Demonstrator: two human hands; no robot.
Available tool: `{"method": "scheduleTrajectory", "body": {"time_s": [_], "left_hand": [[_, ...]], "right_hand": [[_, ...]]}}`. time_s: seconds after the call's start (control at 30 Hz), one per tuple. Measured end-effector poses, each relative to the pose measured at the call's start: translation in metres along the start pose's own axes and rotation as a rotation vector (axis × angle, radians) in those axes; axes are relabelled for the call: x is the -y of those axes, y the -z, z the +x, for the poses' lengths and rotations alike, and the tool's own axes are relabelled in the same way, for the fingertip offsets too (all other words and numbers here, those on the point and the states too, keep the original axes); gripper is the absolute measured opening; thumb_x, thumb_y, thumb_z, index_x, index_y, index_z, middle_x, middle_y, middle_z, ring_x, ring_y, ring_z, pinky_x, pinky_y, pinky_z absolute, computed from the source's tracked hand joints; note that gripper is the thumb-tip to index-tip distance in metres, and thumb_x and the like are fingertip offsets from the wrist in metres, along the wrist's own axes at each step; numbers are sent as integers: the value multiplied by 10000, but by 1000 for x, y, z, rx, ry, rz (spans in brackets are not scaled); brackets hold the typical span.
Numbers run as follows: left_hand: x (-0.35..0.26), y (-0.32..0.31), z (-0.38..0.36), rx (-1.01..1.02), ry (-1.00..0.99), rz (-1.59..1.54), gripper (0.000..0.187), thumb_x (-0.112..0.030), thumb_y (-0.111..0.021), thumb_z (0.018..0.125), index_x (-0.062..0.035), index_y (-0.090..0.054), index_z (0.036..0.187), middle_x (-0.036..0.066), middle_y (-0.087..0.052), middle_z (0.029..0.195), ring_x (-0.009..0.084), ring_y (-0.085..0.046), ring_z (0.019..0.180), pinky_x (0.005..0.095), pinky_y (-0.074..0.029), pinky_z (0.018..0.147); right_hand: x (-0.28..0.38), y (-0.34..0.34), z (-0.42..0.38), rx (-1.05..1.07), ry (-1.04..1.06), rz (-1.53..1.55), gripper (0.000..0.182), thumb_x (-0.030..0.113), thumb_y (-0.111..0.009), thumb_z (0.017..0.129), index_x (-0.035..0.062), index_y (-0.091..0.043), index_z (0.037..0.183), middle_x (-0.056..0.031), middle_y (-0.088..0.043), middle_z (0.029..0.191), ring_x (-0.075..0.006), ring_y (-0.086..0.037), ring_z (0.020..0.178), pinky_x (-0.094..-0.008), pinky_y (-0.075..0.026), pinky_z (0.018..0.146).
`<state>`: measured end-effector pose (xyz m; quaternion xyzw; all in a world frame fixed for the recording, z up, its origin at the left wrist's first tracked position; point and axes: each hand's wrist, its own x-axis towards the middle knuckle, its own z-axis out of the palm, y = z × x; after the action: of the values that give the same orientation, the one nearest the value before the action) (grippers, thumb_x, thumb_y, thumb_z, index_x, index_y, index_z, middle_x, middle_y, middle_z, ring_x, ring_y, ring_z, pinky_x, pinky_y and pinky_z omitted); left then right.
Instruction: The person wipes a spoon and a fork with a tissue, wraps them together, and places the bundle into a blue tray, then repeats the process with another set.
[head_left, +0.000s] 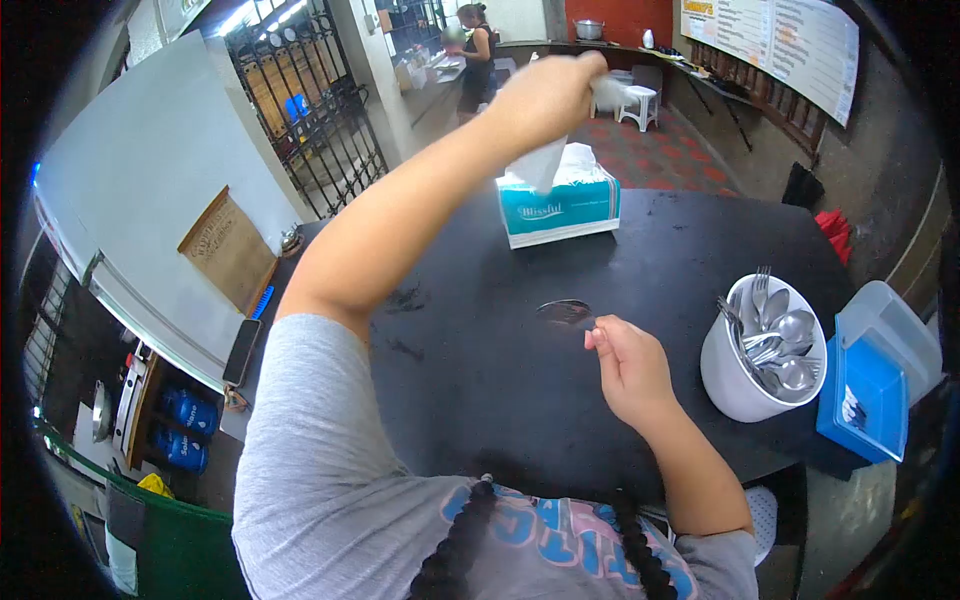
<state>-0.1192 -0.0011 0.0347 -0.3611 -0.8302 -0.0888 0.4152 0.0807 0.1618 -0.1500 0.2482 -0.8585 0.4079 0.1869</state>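
And there sat the tissue box (565,218) on the table (480,400), the left hand (548,95) above it! In front of it came the spoon (568,312), in the right hand (634,372); right of the box stood the bucket (735,380), cutlery (790,340) inside, then the container (858,438); behind it, the stool (638,100).

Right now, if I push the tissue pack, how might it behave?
The tissue pack is probably light, with tissue poking from its top. Its boxy shape, flat on the table, should make it slide rather than roll.

White stool (640,94) on red-and-grey floor (678,160); 1 red wall (640,18) behind.
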Motion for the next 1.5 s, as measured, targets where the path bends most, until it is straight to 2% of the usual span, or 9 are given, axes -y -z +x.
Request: {"method": "scheduleTrajectory", "body": {"time_s": [0.23, 0.33, 0.43, 0.57, 0.77, 0.97, 1.07, 1.3, 1.5], "left_hand": [[-53, 85, -96, 685, -126, -806, 261, -153, -584, 911, 17, -652, 1097, 202, -701, 1024, 319, -684, 953, 410, -522, 848], [-35, 67, -149, 678, 69, -1409, 271, -171, -571, 967, 30, -646, 1132, 136, -707, 1057, 223, -673, 986, 376, -529, 869], [-18, 10, -200, 404, 881, -1752, 356, -239, -609, 997, 8, -573, 1251, 109, -682, 1116, 175, -677, 951, 346, -560, 864], [-5, -71, -305, 454, 1153, -1072, 452, -143, -621, 971, -24, -418, 1357, 120, -673, 1009, 189, -670, 893, 329, -536, 792], [-36, -30, -319, 397, 485, -506, 278, 70, -541, 860, -64, -615, 1093, 154, -589, 1048, 304, -623, 997, 342, -489, 849], [-61, -17, -317, 505, 431, -395, 236, -178, -631, 926, -66, -656, 1132, 172, -552, 1041, 356, -656, 909, 420, -522, 804], [-81, -2, -301, 690, 514, -208, 646, -553, -748, 797, -64, -644, 1206, 233, -512, 1171, 406, -663, 892, 451, -548, 790], [-103, -31, -290, 623, 507, -93, 714, -531, -792, 746, 75, -617, 1082, 237, -488, 1153, 411, -632, 969, 473, -573, 767], [-105, -52, -277, 578, 370, 215, 698, -553, -728, 775, 99, -678, 1022, 217, -555, 1130, 336, -581, 1109, 391, -577, 770]], "right_hand": [[-4, 2, -8, -346, 109, 228, 279, 203, -447, 1056, 0, -617, 970, -100, -587, 745, -234, -573, 632, -329, -448, 607], [-5, 4, -11, -451, 141, 305, 292, 177, -429, 1058, -31, -602, 949, -103, -582, 758, -200, -548, 644, -299, -429, 610], [-7, 0, -6, -421, 173, 292, 287, 164, -419, 1061, -27, -598, 943, -99, -575, 765, -178, -543, 656, -294, -424, 617], [-11, -8, -5, -328, 38, 368, 299, 192, -435, 1065, -2, -575, 886, -101, -566, 760, -175, -538, 660, -297, -422, 626], [-25, -18, -1, -257, -34, 237, 313, 214, -431, 1070, 13, -562, 869, -74, -549, 737, -139, -513, 665, -281, -406, 629], [-28, -26, 1, -187, -101, 299, 295, 216, -446, 1071, 13, -569, 896, -33, -497, 732, -98, -460, 664, -270, -388, 623], [-17, -27, 0, -163, -83, 282, 273, 197, -462, 1065, 7, -575, 905, -35, -516, 735, -95, -475, 665, -271, -402, 623], [24, -39, -15, 156, 42, 224, 116, 87, -505, 999, 0, -582, 1001, -188, -667, 870, -376, -679, 839, -401, -515, 719], [10, -39, -21, 379, -38, 51, 124, 95, -526, 954, 20, -614, 999, -202, -682, 883, -424, -650, 885, -438, -513, 752]]}}
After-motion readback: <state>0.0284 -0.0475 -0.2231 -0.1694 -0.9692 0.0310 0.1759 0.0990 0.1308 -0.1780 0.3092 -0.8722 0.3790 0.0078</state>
